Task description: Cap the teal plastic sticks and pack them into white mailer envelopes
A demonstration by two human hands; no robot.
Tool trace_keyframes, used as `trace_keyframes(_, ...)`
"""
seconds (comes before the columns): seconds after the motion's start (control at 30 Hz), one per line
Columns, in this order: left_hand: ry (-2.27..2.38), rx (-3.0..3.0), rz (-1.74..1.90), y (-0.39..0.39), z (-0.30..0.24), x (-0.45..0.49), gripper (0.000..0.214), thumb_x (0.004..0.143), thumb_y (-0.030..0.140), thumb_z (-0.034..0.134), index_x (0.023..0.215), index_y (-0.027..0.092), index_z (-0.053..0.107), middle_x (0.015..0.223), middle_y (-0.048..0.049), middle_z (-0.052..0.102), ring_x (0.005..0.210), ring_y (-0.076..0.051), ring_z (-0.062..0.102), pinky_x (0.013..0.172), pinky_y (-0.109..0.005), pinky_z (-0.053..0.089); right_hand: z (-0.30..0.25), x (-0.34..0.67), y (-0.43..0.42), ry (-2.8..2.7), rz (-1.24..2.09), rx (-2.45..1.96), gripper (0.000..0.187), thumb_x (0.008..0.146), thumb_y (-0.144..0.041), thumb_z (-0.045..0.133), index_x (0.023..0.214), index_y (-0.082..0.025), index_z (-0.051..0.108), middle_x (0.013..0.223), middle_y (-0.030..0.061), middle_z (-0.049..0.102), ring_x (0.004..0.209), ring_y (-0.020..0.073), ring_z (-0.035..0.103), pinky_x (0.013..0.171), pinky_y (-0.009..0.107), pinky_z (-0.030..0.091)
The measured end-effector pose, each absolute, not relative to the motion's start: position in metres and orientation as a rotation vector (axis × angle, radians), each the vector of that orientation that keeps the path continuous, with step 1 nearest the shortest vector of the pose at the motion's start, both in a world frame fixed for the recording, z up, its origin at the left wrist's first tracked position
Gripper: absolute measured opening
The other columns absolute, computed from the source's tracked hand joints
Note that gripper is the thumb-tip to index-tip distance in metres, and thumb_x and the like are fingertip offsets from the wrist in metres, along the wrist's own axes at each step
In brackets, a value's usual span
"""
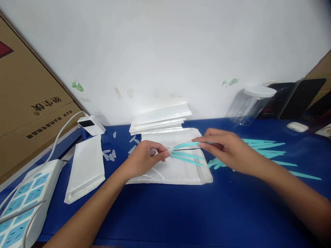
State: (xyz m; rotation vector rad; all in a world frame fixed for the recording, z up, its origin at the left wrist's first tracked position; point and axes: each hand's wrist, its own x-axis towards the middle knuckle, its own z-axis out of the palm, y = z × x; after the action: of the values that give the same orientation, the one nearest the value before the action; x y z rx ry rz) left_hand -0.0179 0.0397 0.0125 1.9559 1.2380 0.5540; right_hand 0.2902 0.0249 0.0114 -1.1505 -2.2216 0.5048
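Teal strips in hand, fanned out above the right half of the flat mailer. Left hand over the mailer's left half: thumb and index finger pinching the strips' gathered left ends, small translucent piece at the same fingertips; other fingers curled in. Left forearm slants in from near left of the mailer. Right hand at the mailer's right edge: thumb and index finger grasping the right end of the upper strip, remaining fingers folded. Right forearm slants in from near right, roughly mirroring the left. Can't tell how many strips each hand grips. Loose teal strips on the worktop right of the mailer, beyond the right forearm; translucent pieces left of it. Mailer stack just behind it, side mailer farther left, clear jar behind and to the right.
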Motion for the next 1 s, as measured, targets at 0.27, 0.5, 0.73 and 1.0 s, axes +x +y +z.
trace_keyframes(0.27, 1.201, 1.932, 0.489, 0.0396, 0.0091, -0.0167, 0.033, 0.096, 0.051, 0.068, 0.085, 0.023, 0.081, 0.084, -0.0017, 0.077, 0.080, -0.019, 0.063, 0.078, -0.031, 0.046, 0.0127, 0.2910, 0.0239, -2.224, 0.496, -1.170, 0.035, 0.108, -0.046, 0.055, 0.127, -0.033, 0.081, 0.081, 0.0029, 0.060, 0.064, 0.0160, 0.054, 0.057, 0.031, 0.041)
trace_keyframes(0.5, 1.211, 1.942, 0.498, 0.0397, 0.0085, -0.0177, 0.034, 0.096, 0.052, 0.068, 0.086, 0.023, 0.082, 0.081, -0.0016, 0.076, 0.073, -0.017, 0.059, 0.071, -0.031, 0.044, 0.0144, 0.2913, 0.0235, -2.227, 0.481, -1.153, 0.035, 0.108, -0.047, 0.055, 0.125, -0.032, 0.081, 0.079, 0.0029, 0.059, 0.063, 0.0164, 0.053, 0.056, 0.032, 0.040)
trace_keyframes(0.73, 1.211, 1.968, 0.478, 0.0401, 0.0077, -0.0182, 0.032, 0.096, 0.050, 0.068, 0.084, 0.024, 0.082, 0.079, 0.0003, 0.075, 0.069, -0.016, 0.054, 0.066, -0.029, 0.038, 0.0168, 0.2901, 0.0220, -2.225, 0.475, -1.143, 0.034, 0.107, -0.044, 0.056, 0.125, -0.031, 0.081, 0.079, 0.0029, 0.059, 0.062, 0.0156, 0.051, 0.055, 0.031, 0.040)
trace_keyframes(1.0, 1.207, 1.946, 0.441, 0.0396, 0.0087, -0.0173, 0.032, 0.097, 0.051, 0.068, 0.085, 0.025, 0.082, 0.079, 0.0009, 0.074, 0.067, -0.015, 0.050, 0.066, -0.030, 0.036, 0.0156, 0.2918, 0.0213, -2.245, 0.481, -1.135, 0.033, 0.107, -0.043, 0.057, 0.125, -0.030, 0.081, 0.081, 0.0028, 0.060, 0.063, 0.0152, 0.052, 0.056, 0.031, 0.040)
